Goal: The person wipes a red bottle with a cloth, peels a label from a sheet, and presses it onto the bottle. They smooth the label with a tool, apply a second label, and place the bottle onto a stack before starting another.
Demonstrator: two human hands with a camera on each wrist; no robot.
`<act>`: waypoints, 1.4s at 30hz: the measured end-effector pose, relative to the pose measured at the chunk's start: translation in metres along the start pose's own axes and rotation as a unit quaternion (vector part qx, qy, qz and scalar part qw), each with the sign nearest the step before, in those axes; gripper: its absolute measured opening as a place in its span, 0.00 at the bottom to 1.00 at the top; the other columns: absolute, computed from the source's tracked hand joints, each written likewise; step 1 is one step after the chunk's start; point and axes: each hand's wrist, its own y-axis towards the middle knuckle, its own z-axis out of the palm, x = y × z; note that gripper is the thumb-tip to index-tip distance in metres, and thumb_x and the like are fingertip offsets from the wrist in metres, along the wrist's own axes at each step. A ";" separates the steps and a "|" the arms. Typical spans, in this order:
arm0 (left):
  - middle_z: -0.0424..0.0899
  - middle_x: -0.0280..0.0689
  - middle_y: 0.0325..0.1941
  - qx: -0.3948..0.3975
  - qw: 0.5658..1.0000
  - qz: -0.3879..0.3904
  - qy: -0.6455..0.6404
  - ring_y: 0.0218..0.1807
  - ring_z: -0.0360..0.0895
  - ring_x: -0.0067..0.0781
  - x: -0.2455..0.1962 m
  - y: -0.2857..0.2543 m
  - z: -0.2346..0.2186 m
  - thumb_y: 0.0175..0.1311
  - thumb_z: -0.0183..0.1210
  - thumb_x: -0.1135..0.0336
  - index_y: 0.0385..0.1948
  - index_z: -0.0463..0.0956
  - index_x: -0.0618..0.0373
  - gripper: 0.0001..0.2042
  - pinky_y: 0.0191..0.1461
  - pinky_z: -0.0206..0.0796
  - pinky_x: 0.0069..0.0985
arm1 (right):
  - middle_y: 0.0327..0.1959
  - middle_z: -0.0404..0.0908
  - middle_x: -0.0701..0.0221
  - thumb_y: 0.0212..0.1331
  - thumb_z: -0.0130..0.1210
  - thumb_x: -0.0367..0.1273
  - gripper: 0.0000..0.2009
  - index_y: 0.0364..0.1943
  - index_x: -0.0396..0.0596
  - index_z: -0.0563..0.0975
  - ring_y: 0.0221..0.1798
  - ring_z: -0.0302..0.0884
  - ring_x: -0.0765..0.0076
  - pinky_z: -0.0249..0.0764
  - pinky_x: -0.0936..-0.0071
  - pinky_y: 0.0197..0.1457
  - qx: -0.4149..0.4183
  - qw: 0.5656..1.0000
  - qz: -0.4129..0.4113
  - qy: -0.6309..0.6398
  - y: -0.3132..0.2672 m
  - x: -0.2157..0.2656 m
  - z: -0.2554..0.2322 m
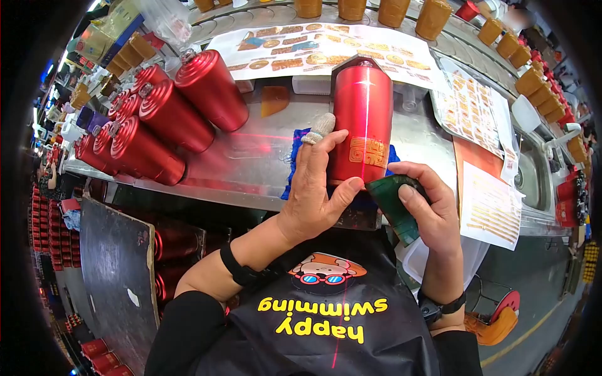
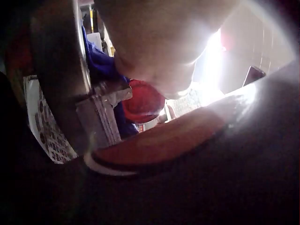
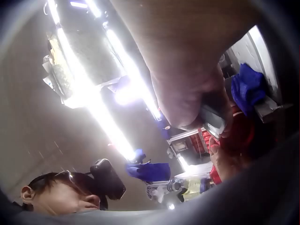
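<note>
The right hand pinches a dark green scraper; the left hand, fingers extended, steadies the red canister on blue cloth atop the bench. Scraping too hard might smear the gold emblem, which seems flat.

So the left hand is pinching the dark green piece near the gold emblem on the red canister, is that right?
Wrong hand: the head view shows the right hand pinching the dark green piece. It is indeed near the gold emblem on the red canister.
</note>
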 end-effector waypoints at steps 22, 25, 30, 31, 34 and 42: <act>0.79 0.42 0.43 -0.095 0.988 0.122 0.005 0.43 0.70 0.46 0.006 -0.013 -0.001 0.62 0.61 0.73 0.42 0.72 0.56 0.10 0.49 0.62 0.37 | 0.35 0.82 0.74 0.63 0.50 0.25 0.14 0.52 0.39 0.77 0.39 0.75 0.83 0.72 0.81 0.45 -0.012 0.996 -0.042 -0.084 0.001 -0.003 -0.006; 0.79 0.40 0.41 -0.070 0.980 0.181 0.048 0.43 0.70 0.47 0.008 -0.014 -0.004 0.59 0.62 0.73 0.41 0.73 0.53 0.10 0.49 0.63 0.38 | 0.35 0.82 0.74 0.63 0.50 0.25 0.14 0.52 0.39 0.77 0.39 0.75 0.83 0.72 0.81 0.45 -0.014 0.996 -0.042 -0.079 0.001 -0.003 -0.007; 0.82 0.37 0.40 -0.059 0.971 0.217 0.077 0.44 0.70 0.43 0.004 -0.014 -0.004 0.52 0.63 0.74 0.36 0.77 0.51 0.10 0.49 0.64 0.38 | 0.35 0.82 0.73 0.64 0.49 0.25 0.14 0.52 0.39 0.77 0.39 0.75 0.83 0.72 0.81 0.45 -0.018 0.995 -0.041 -0.084 0.001 -0.002 -0.006; 0.82 0.37 0.40 -0.054 0.969 0.227 0.079 0.44 0.71 0.42 0.002 -0.013 -0.003 0.51 0.63 0.74 0.35 0.78 0.51 0.10 0.50 0.64 0.38 | 0.36 0.82 0.73 0.64 0.49 0.25 0.14 0.52 0.39 0.77 0.39 0.75 0.83 0.72 0.81 0.45 -0.016 0.996 -0.041 -0.083 0.001 -0.002 -0.006; 0.83 0.35 0.40 -0.045 0.962 0.256 0.083 0.44 0.71 0.40 -0.003 -0.008 0.000 0.48 0.64 0.74 0.34 0.79 0.51 0.10 0.50 0.64 0.39 | 0.36 0.82 0.73 0.64 0.49 0.25 0.14 0.52 0.39 0.77 0.39 0.76 0.82 0.73 0.81 0.46 -0.012 0.996 -0.043 -0.080 0.001 -0.002 -0.006; 0.83 0.37 0.41 -0.043 0.965 0.254 0.056 0.41 0.73 0.41 -0.006 -0.007 0.000 0.49 0.63 0.76 0.37 0.77 0.53 0.12 0.48 0.66 0.38 | 0.41 0.82 0.71 0.66 0.50 0.25 0.13 0.53 0.39 0.76 0.43 0.76 0.81 0.73 0.80 0.49 -0.013 0.997 -0.035 -0.068 -0.003 -0.002 -0.010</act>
